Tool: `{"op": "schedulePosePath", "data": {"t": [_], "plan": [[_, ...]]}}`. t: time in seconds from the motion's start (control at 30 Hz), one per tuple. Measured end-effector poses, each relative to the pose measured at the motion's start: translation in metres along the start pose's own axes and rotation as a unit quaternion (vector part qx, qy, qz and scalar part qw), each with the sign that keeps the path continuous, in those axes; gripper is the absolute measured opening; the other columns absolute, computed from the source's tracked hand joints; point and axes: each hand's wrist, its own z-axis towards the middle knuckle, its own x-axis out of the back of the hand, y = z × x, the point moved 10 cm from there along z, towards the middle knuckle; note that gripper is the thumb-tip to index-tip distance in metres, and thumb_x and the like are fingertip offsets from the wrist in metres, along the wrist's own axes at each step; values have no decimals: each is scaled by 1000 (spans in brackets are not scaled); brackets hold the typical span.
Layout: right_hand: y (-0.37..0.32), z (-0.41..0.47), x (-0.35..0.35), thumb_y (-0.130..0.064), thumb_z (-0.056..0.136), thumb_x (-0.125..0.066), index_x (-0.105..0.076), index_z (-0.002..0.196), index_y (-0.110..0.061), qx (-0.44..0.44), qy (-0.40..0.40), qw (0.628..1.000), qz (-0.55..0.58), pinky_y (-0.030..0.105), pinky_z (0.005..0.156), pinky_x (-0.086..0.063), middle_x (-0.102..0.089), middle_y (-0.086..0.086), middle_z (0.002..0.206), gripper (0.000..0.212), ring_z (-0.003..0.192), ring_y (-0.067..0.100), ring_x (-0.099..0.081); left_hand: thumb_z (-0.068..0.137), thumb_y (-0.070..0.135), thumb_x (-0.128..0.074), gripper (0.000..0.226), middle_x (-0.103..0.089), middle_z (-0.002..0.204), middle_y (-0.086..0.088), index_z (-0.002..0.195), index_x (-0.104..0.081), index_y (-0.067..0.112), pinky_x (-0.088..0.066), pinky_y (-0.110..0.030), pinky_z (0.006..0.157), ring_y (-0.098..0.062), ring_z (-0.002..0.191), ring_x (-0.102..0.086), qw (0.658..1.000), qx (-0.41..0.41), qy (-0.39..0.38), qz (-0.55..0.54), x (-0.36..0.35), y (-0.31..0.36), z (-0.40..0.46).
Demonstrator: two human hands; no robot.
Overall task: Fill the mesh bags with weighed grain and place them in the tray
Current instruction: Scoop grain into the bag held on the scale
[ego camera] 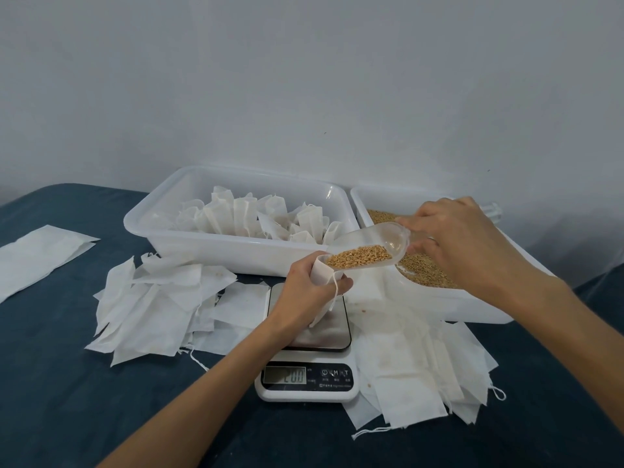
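My left hand (pixel 305 293) grips a white mesh bag (pixel 320 273) upright over the plate of a digital scale (pixel 309 352). My right hand (pixel 462 238) holds the handle of a clear plastic scoop (pixel 374 241), tilted with its lip at the bag's mouth. Golden grain (pixel 359 255) lies in the scoop's front end. A white tray (pixel 216 246) at the back holds several filled bags (pixel 250 217) standing upright. A second white tray (pixel 449 298) on the right holds loose grain (pixel 425 268).
Empty flat mesh bags lie in heaps left of the scale (pixel 158 305) and right of it (pixel 422 369). A flat white sheet (pixel 37 255) lies at the far left on the dark blue tabletop (pixel 67 383). A pale wall stands behind.
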Motion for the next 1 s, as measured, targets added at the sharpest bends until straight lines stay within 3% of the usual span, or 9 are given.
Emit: {"op": "schedulePosePath", "data": {"t": [0.2, 0.3, 0.47, 0.57, 0.67, 0.8, 0.9, 1.0], "plan": [[-1, 2, 2, -19, 97, -63, -65, 132, -28, 0, 0, 1000, 3, 39, 96, -32, -67, -1, 104, 36, 99, 22, -57, 91, 11, -80, 15, -73, 80, 15, 102, -73, 18, -47, -7, 61, 4, 73, -67, 1000, 2, -6, -8, -1, -2, 0], [1, 1, -1, -17, 96, -64, -71, 123, -26, -5, -1, 1000, 13, 41, 94, -35, -66, 0, 97, 29, 93, 23, -57, 91, 11, -80, 15, -73, 81, 13, 103, -72, 15, -48, -9, 61, 2, 73, -67, 1000, 1, -4, -10, -1, -1, 0], [10, -2, -16, -14, 90, -71, -77, 106, -17, -27, -14, 995, 93, 46, 85, -46, -68, 3, 89, 17, 87, 25, -62, 90, 12, -80, 19, -76, 87, 14, 100, -74, 26, -51, -11, 63, 2, 77, -69, 1000, 5, -8, -14, 0, 0, -1], [18, -5, -31, -14, 86, -76, -76, 102, -18, -57, -22, 983, 171, 38, 83, -49, -70, -3, 90, 16, 90, 18, -65, 89, 12, -81, 21, -78, 96, 3, 105, -75, 23, -60, -25, 73, -15, 88, -73, 999, 19, -6, -32, 1, -1, -2], [25, -7, -51, -16, 84, -79, -75, 102, -19, -94, -46, 964, 244, 30, 86, -51, -70, -15, 92, 18, 96, 5, -66, 89, 9, -80, 23, -75, 107, -17, 111, -73, 12, -59, -45, 83, -35, 99, -72, 997, 42, -4, -63, 4, -3, -1], [46, -8, -66, -15, 84, -80, -72, 93, -27, -141, -40, 932, 330, 13, 78, -48, -70, -23, 85, 17, 94, -9, -66, 88, 10, -81, 19, -76, 98, -14, 105, -74, 15, -51, -32, 74, -23, 85, -70, 996, 59, -8, -66, 7, -4, -1], [76, -6, -72, -19, 86, -78, -72, 106, -19, -191, -7, 924, 332, 28, 88, -52, -72, -12, 105, 21, 99, 3, -66, 86, 12, -83, 19, -75, 92, -7, 102, -74, 18, -50, -31, 76, -20, 84, -69, 996, 56, -17, -67, 5, -3, -1], [112, -12, -84, -22, 88, -77, -66, 113, -12, -257, 10, 925, 279, 30, 85, -44, -66, -4, 106, 30, 98, 15, -59, 76, 26, -83, 26, -75, 102, -16, 100, -75, 21, -51, -38, 78, -25, 89, -69, 996, 49, -22, -65, 4, 0, -2]]}}
